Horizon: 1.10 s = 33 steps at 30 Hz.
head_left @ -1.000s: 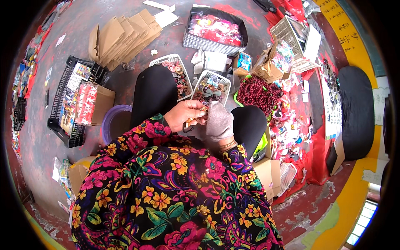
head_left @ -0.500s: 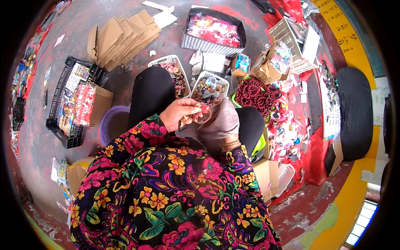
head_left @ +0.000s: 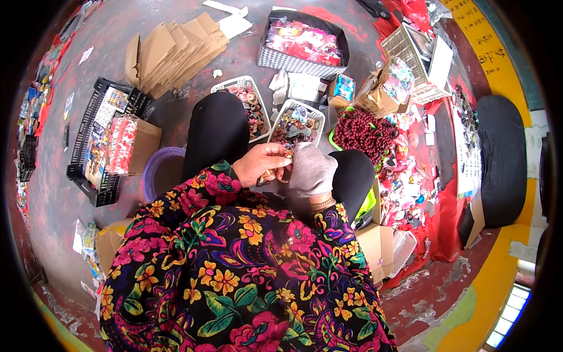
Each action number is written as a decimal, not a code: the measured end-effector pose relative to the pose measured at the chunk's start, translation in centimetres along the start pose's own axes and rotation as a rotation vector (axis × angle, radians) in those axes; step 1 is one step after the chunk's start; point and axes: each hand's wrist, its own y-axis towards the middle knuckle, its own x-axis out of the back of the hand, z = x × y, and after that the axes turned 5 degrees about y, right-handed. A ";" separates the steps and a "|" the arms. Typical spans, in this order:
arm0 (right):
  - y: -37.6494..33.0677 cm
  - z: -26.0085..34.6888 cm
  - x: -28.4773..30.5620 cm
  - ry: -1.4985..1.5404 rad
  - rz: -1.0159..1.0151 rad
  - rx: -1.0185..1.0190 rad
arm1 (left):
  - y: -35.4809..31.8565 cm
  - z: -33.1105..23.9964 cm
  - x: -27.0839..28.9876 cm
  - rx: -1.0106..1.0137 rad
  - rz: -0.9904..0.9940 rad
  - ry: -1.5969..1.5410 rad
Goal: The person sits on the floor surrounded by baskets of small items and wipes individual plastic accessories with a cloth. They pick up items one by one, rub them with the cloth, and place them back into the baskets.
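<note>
My left hand [head_left: 258, 163] is bare and closed, with thumb and fingers pinched on a small hair tie [head_left: 288, 154], mostly hidden now between the two hands. A greyish-pink cloth [head_left: 313, 171] covers my right hand [head_left: 321, 200], so only the wrist with its bracelet shows clearly. The cloth is bunched around that hand and meets the left fingertips at the hair tie. Just beyond my hands stands a white basket [head_left: 321, 120] of mixed hair ties. A second white basket [head_left: 265, 114] with more of them is to its left.
A purple bucket [head_left: 151, 170] is by my left knee, with a black crate [head_left: 88, 138] farther left. Flattened cardboard [head_left: 170, 56] lies at far left. A checked bin [head_left: 293, 66] of pink packets stands ahead. Dark red beads [head_left: 363, 136] and loose packets [head_left: 404, 188] lie to the right.
The cloth-covered right hand has turned and closed in against the left fingertips. The red piece and ring that showed between the hands are now mostly covered.
</note>
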 end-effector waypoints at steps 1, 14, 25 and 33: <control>0.1 0.2 0.2 0.009 0.015 -0.043 | 0.0 0.1 0.1 0.006 0.011 0.010; 0.6 -2.1 -3.1 0.067 0.029 0.423 | 0.0 -0.3 -0.3 0.095 -0.126 0.392; 0.6 0.5 -0.7 0.048 0.115 -0.072 | 0.0 -0.6 -1.6 -0.029 -0.112 0.488; 0.4 -4.0 -4.9 0.497 0.111 -0.291 | 0.4 -1.4 -0.2 -0.080 -0.174 0.221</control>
